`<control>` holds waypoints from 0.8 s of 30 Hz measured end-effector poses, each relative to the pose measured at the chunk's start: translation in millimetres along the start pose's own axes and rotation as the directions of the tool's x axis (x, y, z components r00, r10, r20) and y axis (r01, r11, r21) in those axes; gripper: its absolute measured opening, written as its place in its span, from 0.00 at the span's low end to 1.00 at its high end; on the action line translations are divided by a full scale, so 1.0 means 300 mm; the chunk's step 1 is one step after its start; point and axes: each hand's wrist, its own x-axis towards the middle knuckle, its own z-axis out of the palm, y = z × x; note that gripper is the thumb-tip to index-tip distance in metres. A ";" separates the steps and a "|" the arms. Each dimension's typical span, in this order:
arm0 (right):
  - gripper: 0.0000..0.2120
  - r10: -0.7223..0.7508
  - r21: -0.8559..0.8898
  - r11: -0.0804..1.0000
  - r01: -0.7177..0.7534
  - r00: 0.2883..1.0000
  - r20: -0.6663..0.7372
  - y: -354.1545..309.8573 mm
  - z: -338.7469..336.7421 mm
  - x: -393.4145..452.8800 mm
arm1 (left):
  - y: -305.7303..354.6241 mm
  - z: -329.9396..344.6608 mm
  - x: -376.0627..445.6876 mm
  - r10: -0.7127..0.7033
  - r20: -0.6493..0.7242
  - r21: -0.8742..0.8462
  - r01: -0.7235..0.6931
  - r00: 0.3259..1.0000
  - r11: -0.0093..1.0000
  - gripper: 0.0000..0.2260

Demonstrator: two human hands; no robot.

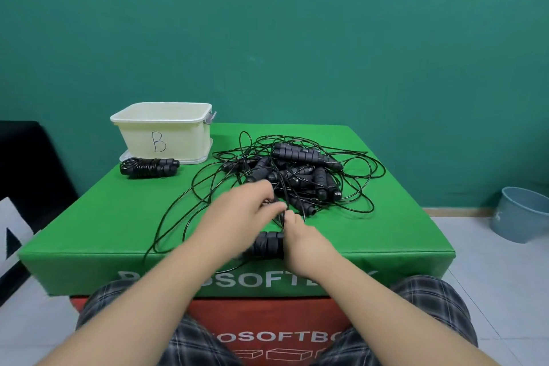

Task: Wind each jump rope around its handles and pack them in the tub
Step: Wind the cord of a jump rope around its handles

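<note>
A tangle of black jump ropes (297, 169) with ribbed handles lies on the green soft box (118, 217), right of centre. My right hand (300, 242) grips a pair of black handles (267, 244) near the front edge. My left hand (243, 211) pinches the thin black cord just above them. One wound rope bundle (148, 167) lies in front of the white tub (166, 128) marked "B" at the back left. The tub's inside is not visible.
A clear lid (202, 159) sits under the tub. A blue bucket (523, 214) stands on the tiled floor at the right. A dark object is at the far left. A red box (261, 318) supports the green one, between my knees.
</note>
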 end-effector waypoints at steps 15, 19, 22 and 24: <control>0.23 0.262 0.631 0.760 -0.156 0.962 -0.078 0.041 -0.146 0.073 | -0.027 0.147 -0.149 0.158 0.028 -0.349 -0.139 0.987 0.927 0.15; 0.22 0.288 0.782 0.599 -0.173 0.957 -0.009 0.041 -0.187 0.042 | -0.123 0.163 -0.130 0.013 0.065 -0.349 0.011 0.998 0.937 0.11; 0.16 0.181 0.873 0.462 -0.154 0.980 0.077 -0.005 -0.203 0.002 | -0.190 0.176 -0.109 -0.112 0.059 -0.382 0.127 0.992 0.915 0.11; 0.09 0.053 0.932 0.327 -0.154 0.988 0.145 -0.048 -0.213 -0.033 | -0.201 0.177 -0.093 -0.163 0.027 -0.461 0.157 0.986 0.874 0.08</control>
